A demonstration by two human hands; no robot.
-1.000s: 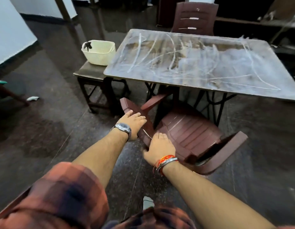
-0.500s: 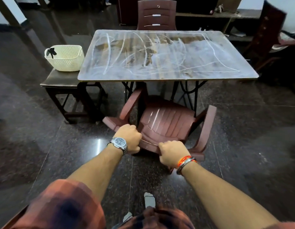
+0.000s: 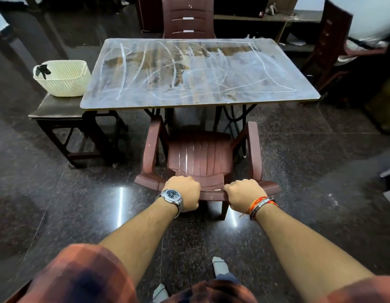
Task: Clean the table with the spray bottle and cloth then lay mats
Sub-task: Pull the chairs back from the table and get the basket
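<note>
A rectangular table (image 3: 198, 73) stands ahead of me, its brown top smeared with white chalky streaks. A maroon plastic armchair (image 3: 200, 156) faces it, seat toward the table's near edge. My left hand (image 3: 185, 194) and my right hand (image 3: 243, 194) both grip the top of the chair's backrest, fingers curled over it. A cream plastic basket (image 3: 65, 78) with something black poking out sits on a dark stool to the table's left. No spray bottle, cloth or mats can be made out.
The dark stool (image 3: 54, 112) stands against the table's left side. A second maroon chair (image 3: 188, 18) stands behind the table. Another chair (image 3: 334, 40) is at the right. Glossy dark floor (image 3: 58, 215) surrounds me.
The chair has swung from skewed to square with the table. Both hands went from resting flat on its back to gripping it, and my view has centred on the table.
</note>
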